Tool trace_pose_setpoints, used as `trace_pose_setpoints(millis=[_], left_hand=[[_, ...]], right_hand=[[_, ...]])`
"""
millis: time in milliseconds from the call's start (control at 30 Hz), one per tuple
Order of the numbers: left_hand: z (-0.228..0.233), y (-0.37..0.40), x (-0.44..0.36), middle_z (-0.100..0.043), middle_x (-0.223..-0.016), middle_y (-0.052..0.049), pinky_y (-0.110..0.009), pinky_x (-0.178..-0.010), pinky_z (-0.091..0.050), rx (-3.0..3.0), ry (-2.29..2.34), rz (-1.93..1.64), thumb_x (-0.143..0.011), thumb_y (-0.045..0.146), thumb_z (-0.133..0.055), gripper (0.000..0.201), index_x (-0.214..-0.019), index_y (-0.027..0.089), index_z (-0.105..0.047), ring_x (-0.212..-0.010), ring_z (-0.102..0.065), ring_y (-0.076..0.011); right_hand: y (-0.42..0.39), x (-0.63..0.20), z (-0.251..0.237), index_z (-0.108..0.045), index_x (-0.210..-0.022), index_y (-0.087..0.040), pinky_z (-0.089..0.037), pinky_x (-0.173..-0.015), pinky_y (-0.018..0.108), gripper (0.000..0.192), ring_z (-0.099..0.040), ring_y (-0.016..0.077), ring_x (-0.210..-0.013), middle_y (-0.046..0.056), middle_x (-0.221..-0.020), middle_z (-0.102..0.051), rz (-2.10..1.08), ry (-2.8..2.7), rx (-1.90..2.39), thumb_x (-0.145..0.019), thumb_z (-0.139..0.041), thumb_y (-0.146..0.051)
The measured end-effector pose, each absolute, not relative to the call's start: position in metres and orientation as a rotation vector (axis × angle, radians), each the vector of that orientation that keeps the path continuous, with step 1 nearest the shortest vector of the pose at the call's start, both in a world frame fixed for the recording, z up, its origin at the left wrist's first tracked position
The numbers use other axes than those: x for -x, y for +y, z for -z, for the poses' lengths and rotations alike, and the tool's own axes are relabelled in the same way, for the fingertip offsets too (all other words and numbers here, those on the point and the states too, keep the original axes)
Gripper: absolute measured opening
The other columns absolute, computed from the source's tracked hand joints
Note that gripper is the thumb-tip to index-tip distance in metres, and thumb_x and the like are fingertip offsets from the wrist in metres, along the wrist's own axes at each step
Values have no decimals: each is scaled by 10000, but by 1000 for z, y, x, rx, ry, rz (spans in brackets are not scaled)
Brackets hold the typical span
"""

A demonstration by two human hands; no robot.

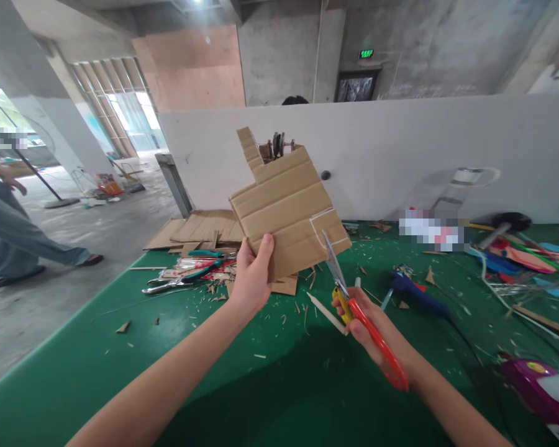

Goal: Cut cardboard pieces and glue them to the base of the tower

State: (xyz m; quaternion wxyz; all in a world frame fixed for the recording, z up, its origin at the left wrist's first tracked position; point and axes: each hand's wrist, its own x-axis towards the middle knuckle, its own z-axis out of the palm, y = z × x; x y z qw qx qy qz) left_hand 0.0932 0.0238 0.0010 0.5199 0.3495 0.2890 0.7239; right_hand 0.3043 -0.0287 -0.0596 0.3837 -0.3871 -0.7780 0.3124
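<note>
The fingers of the left hand [254, 279] are pinching the cardboard piece [284, 211] by its lower left part, thumb pressing the front, probably for steadiness; the piece is standing above them at the frame's centre. At lower right, the right hand's [378, 316] fingers are gripping the scissors [366, 320], blades pointing toward the white-edged rectangle, presumably keeping that area reachable. Beyond, pliers [204, 271] are lying centre left on the counter [97, 372].

Left hand [252, 280] partly hidden behind cardboard [285, 214]; purple tool [522, 380] cut off, right edge.
</note>
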Motion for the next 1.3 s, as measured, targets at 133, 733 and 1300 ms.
trace_pose_setpoints(millis=[133,733,1300], left_hand=[[-1,23,-93,-654,-1106,-42,-383,-951,-484,-890,693,-1752,-750,366,-693,293,-980,240,-562,-1102,-582,-222],[4,21,-96,-617,-1186,-61,-375,-984,-451,-990,666,-1783,-803,356,-637,330,-1098,241,-541,-1145,-556,-206],[3,23,-93,-643,-1129,-72,-393,-1008,-426,-1084,695,-1783,-790,355,-647,355,-1102,212,-556,-1131,-561,-211]], right_hand=[[-29,-303,59,-491,-849,-198,-470,-701,354,370,-525,190,-796,98,-993,-488,-696,-2073,1043,-906,-325,-523],[-33,-297,51,-425,-924,-217,-459,-576,311,205,-595,180,-620,51,-809,-596,-490,-2058,1427,-916,-376,-415],[-30,-298,58,-390,-901,-222,-422,-513,287,185,-583,190,-565,33,-704,-600,-422,-2046,1486,-880,-402,-406]])
